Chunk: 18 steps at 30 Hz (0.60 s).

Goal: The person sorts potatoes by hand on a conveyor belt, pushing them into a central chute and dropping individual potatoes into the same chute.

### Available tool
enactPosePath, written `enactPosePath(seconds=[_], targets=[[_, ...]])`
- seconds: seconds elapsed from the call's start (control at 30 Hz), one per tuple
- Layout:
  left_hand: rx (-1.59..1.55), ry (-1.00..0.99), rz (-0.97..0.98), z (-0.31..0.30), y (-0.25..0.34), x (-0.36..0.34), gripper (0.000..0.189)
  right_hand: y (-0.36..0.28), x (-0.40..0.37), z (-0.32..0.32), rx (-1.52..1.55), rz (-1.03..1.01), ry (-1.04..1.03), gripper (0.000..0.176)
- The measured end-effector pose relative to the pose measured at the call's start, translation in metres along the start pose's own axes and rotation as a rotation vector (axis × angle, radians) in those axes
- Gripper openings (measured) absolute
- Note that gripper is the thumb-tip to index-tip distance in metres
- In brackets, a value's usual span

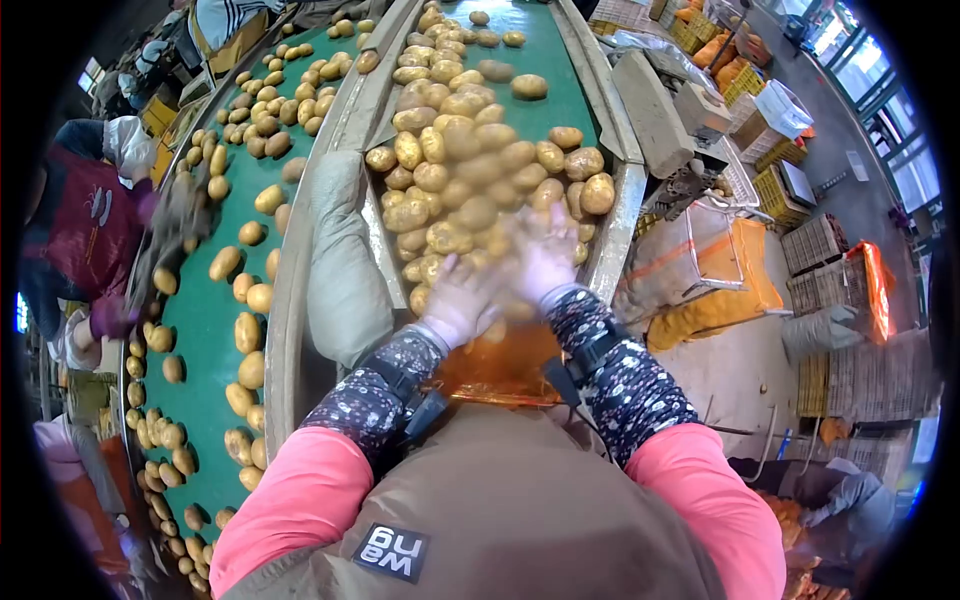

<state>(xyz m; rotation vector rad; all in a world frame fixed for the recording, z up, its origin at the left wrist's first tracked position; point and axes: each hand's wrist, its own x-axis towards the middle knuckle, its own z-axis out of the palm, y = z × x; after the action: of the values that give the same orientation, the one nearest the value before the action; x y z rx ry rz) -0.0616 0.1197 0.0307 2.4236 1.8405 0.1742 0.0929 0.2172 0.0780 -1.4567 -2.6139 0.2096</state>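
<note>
Potatoes point(460, 150) are heaped on the lower end of a green conveyor belt point(560, 100) between metal side walls. My left hand point(460, 300), in a pale glove, lies at the heap's near left edge with fingers apart, touching potatoes. At the near right of the heap is my right hand point(548, 255), gloved too, its fingers spread against potatoes and partly smeared by motion. Neither hand is closed round a potato. Below both hands, an orange bag point(495, 370) sits at the chute's mouth, partly hidden by blurred potatoes.
A padded grey roll point(345, 260) lies along the left wall. Beyond it, a second green belt point(205, 300) carries scattered potatoes, with a co-worker point(90, 220) at its far side. On the right stand a metal frame point(715, 245), crates point(850, 370) and another person point(850, 510).
</note>
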Motion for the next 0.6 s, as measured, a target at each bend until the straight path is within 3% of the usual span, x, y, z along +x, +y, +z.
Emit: enactPosePath(seconds=[0.07, 0.1, 0.2, 0.27, 0.37, 0.47, 0.6], targets=[[0.010, 0.258, -0.066, -0.013, -0.005, 0.001, 0.065, -0.007, -0.009, 0.017, 0.028, -0.056, -0.012, 0.057], [0.008, 0.203, -0.192, -0.028, -0.002, 0.002, 0.069, -0.008, -0.014, 0.033, 0.047, -0.081, 0.015, 0.057], [0.055, 0.063, -0.300, -0.025, -0.006, 0.007, 0.069, -0.016, -0.029, 0.023, 0.030, -0.169, 0.089, 0.054], [0.054, -0.016, -0.303, -0.027, -0.007, 0.010, 0.067, -0.017, -0.028, 0.019, 0.009, -0.171, 0.073, 0.052], [0.068, -0.081, -0.299, -0.031, -0.007, 0.012, 0.066, 0.003, -0.004, 0.032, 0.246, -0.216, 0.203, 0.054], [0.090, -0.137, -0.292, -0.040, -0.003, 0.012, 0.062, -0.008, 0.022, 0.024, 0.349, -0.206, 0.055, 0.055], [0.081, -0.129, -0.289, -0.033, 0.004, 0.007, 0.057, -0.022, 0.030, 0.040, 0.134, -0.071, -0.160, 0.052]])
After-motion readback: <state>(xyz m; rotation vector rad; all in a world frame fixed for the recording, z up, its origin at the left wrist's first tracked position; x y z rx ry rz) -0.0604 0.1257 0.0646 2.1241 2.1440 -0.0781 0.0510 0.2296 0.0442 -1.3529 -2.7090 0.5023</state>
